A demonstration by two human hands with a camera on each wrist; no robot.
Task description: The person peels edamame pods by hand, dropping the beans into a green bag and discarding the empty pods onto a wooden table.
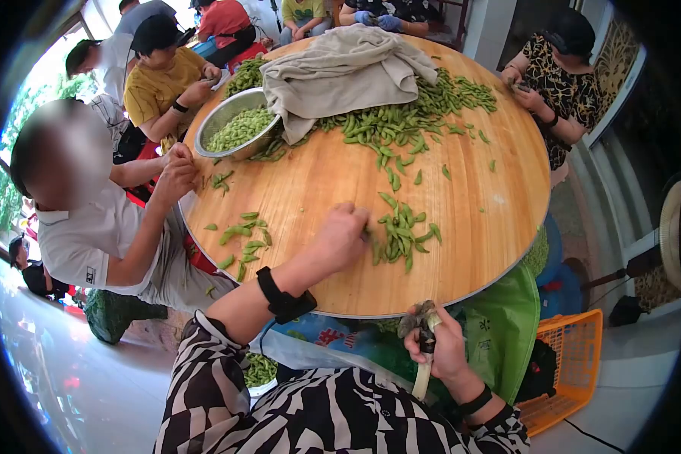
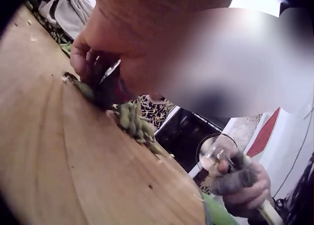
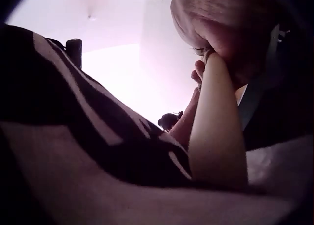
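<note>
On the round wooden table, my left hand has its fingers bent down to the surface, left of a small heap of green soybean pods. In the left wrist view a single soybean pod sticks out between its fingertips and dark-covered thumb. My right hand is off the table's near edge, by my body. It grips a long pale stick-like handle with a black section near the fingers; grey wrapping covers some fingertips. The right wrist view shows the handle's pale, smooth shaft close up.
A grey cloth partly covers a large pod pile. Beside it stands a metal bowl of shelled beans. Loose pods lie at left. People sit around the table; an orange crate stands at lower right.
</note>
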